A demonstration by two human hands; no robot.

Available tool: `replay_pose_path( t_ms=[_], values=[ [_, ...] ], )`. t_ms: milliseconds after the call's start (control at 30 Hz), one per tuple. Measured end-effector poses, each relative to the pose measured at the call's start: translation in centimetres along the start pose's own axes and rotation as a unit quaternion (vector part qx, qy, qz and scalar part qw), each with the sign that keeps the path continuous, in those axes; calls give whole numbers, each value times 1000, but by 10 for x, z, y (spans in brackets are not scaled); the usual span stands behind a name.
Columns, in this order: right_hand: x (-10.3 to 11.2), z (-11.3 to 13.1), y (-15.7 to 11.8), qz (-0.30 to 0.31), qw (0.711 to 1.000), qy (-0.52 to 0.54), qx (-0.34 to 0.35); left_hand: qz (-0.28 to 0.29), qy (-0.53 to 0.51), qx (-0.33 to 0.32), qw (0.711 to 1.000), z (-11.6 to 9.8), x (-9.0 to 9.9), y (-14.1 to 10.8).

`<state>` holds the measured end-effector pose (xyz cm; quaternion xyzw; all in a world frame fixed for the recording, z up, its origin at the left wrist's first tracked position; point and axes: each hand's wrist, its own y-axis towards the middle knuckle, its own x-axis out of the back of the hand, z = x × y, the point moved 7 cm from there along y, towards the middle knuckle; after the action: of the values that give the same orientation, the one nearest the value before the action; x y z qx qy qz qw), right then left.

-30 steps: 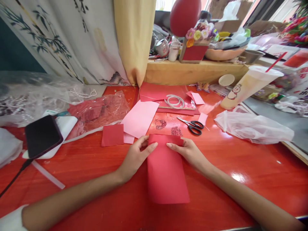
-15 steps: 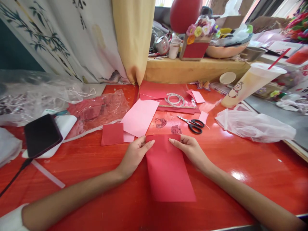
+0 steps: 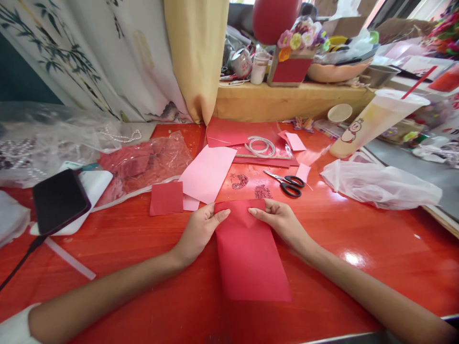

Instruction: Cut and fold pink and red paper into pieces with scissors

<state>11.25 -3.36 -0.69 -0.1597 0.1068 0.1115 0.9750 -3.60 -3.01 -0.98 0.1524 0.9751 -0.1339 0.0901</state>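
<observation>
A long red paper sheet (image 3: pixel 253 267) hangs between my hands, its top edge toward the back of the table. My left hand (image 3: pixel 202 229) pinches its upper left corner, thumb on top. The upper right corner is pinched by my right hand (image 3: pixel 283 222). Between the thumbs the paper bends into a shallow V-shaped crease. Beyond it lie scissors with black handles (image 3: pixel 289 185), pink paper (image 3: pixel 209 173) and two dark red glittery patches (image 3: pixel 263 192). Just left of my left hand is a small red paper square (image 3: pixel 166 198).
A black phone (image 3: pixel 60 200) with a cable lies at left, near a plastic bag of red pieces (image 3: pixel 143 165). At right are a tilted drink cup (image 3: pixel 376 124) and a white plastic bag (image 3: pixel 380 185). A white coil (image 3: pixel 260 146) rests on red sheets behind.
My right hand has shifted slightly left, nearer my left hand. The crease at the top of the red paper shows more clearly.
</observation>
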Motion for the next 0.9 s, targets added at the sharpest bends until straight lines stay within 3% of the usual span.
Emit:
replay_pose_path(
  t_ms=[667,900],
  values=[
    [-1,1,-1,8,1000,5,2,7,35,-32,999,-3,0,0],
    [4,-2,-1,-24,999,-27,-7,-13,22,-39,999,-4,2,-1]
  ],
)
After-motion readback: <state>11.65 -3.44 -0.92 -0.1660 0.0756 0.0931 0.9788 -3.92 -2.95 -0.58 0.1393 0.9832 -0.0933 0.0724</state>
